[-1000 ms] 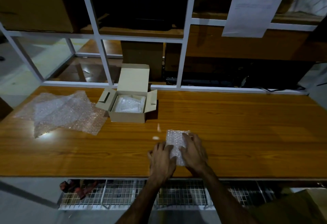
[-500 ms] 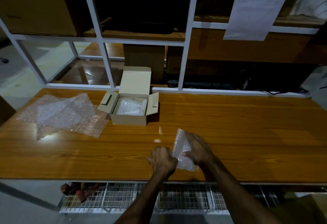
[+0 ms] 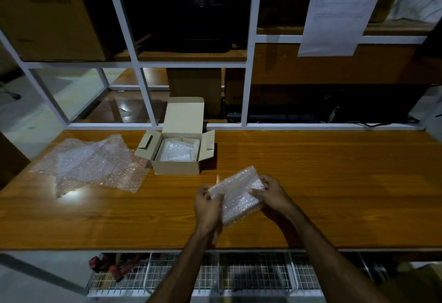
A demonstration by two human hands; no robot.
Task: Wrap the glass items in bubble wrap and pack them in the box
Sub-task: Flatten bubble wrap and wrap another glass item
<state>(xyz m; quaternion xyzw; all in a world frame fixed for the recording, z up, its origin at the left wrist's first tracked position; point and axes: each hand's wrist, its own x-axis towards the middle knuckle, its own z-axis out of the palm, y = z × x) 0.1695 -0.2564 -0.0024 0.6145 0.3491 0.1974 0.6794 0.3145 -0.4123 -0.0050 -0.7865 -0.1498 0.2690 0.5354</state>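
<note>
Bundle of bubble wrap held up between both our hands, just above the table.

Our left hand [image 3: 207, 207] pinches the near left corner of the bundle [image 3: 239, 194] and our right hand [image 3: 272, 195] grips its right end, fingers curled over the top; whatever glass sits inside is hidden by the wrap. The open box [image 3: 178, 153] lies ahead of our hands and a little to the left, already holding one wrapped piece [image 3: 178, 150], and loose bubble wrap sheets [image 3: 93, 164] lie farther left of it. We judge the risk is the wrap springing open, since no tape shows, so the glass could slide out an end and hit the table [image 3: 334, 183]. The box also looks snug, and forcing this in could press glass against glass.
</note>
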